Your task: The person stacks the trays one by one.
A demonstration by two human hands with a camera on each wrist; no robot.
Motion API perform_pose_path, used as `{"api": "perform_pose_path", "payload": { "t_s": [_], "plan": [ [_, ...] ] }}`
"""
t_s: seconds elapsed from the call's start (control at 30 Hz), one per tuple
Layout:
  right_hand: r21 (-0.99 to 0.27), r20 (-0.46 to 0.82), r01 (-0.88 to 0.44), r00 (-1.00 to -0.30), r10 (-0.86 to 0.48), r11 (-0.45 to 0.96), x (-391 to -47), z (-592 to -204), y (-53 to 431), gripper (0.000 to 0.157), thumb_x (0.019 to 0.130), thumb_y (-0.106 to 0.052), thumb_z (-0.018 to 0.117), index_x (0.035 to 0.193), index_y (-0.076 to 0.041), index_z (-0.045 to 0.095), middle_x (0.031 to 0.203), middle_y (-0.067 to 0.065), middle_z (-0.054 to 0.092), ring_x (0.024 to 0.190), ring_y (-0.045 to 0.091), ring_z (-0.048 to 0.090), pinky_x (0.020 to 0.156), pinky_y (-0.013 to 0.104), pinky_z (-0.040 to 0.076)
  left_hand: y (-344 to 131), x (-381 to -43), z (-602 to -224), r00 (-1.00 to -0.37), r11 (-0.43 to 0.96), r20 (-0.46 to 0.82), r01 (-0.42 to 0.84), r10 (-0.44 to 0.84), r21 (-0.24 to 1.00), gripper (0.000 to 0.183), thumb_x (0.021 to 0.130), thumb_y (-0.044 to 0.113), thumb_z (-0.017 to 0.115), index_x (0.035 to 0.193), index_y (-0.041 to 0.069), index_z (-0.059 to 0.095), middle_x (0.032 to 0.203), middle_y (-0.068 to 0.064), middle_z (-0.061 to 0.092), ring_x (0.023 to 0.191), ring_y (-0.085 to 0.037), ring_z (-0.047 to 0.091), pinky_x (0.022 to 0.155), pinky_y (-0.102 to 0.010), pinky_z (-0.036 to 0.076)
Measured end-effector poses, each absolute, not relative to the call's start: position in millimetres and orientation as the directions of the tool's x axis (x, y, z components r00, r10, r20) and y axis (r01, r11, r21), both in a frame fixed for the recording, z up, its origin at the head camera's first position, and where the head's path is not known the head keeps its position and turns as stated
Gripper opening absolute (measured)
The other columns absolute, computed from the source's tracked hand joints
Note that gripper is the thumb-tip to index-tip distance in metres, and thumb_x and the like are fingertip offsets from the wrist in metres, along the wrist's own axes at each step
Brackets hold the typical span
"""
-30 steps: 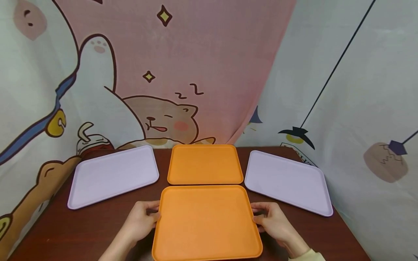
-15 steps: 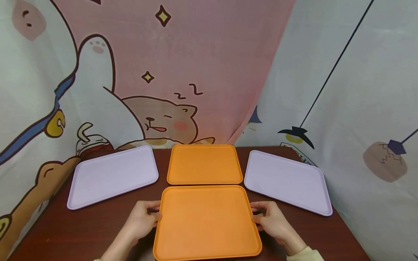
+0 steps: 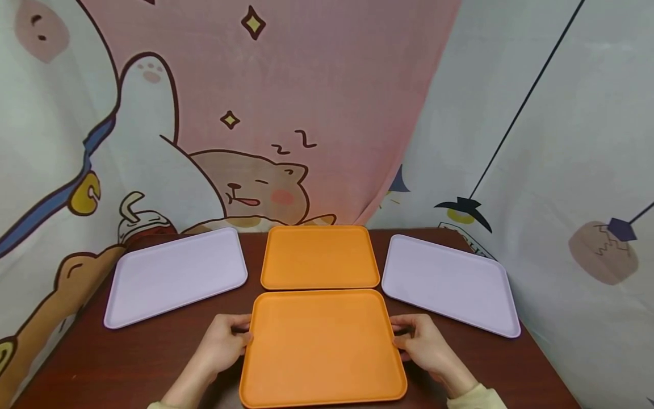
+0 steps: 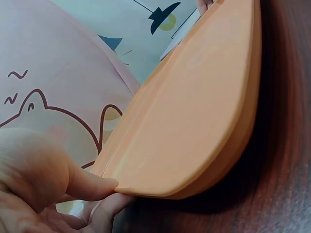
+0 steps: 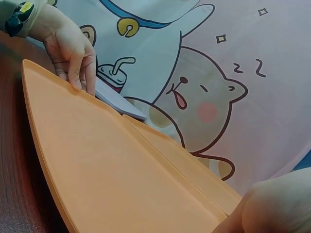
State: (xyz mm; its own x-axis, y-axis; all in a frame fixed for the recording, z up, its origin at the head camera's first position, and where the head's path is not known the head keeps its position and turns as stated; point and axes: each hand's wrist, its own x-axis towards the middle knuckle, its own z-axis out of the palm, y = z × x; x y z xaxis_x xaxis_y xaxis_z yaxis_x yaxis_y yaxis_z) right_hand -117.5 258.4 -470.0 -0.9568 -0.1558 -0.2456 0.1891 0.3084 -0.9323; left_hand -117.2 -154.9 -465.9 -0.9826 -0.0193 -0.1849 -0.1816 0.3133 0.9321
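The near orange tray (image 3: pixel 323 347) lies between my two hands at the front of the table, its far edge right up against a second orange tray (image 3: pixel 320 257). On its left rim my left hand (image 3: pixel 222 343) pinches the edge, thumb on top and fingers beneath, as the left wrist view shows at the thumb (image 4: pixel 92 186). My right hand (image 3: pixel 421 343) grips the opposite rim in the head view. In the right wrist view the right hand (image 5: pixel 277 206) is mostly cut off at the lower corner. Both orange trays hold nothing.
A pale lilac tray (image 3: pixel 176 278) lies angled at the left, and another lilac tray (image 3: pixel 451 284) lies angled at the right. All rest on a dark brown wooden table (image 3: pixel 128 363). Behind hangs a cartoon-printed cloth (image 3: pixel 317 85), with more cloth along both sides.
The near orange tray's front edge has shifted very slightly in the head view. Both hands keep their hold on its sides; the other trays stay put.
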Motion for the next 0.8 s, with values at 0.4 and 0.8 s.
{"api": "perform_pose_path", "payload": {
  "t_s": [0.4,0.8],
  "plan": [
    [-0.935,-0.244,0.182,-0.953,-0.178,0.306,-118.6,-469.2,256.2,0.047,0.093,0.014,0.062,0.139,0.021,0.053,0.118,0.023,0.063,0.091,0.029,0.072,0.065,0.046,0.064,-158.8,-120.3,-468.6,-0.992,0.461,-0.127,-0.121,-0.019,0.879,0.036,0.089,-0.015,0.068,0.125,-0.012,0.071,0.103,-0.011,0.072,0.084,-0.02,0.066,0.067,-0.03,0.058],
    [-0.934,-0.245,0.177,-0.95,-0.196,0.311,-117.0,-467.9,259.1,0.049,0.095,0.007,0.068,0.14,0.019,0.053,0.122,0.023,0.063,0.096,0.028,0.072,0.068,0.045,0.064,-159.8,-121.6,-467.5,-0.99,0.48,-0.139,-0.13,-0.018,0.868,0.038,0.092,-0.011,0.069,0.129,-0.015,0.066,0.105,-0.013,0.072,0.078,-0.02,0.067,0.063,-0.033,0.06]
  ]
}}
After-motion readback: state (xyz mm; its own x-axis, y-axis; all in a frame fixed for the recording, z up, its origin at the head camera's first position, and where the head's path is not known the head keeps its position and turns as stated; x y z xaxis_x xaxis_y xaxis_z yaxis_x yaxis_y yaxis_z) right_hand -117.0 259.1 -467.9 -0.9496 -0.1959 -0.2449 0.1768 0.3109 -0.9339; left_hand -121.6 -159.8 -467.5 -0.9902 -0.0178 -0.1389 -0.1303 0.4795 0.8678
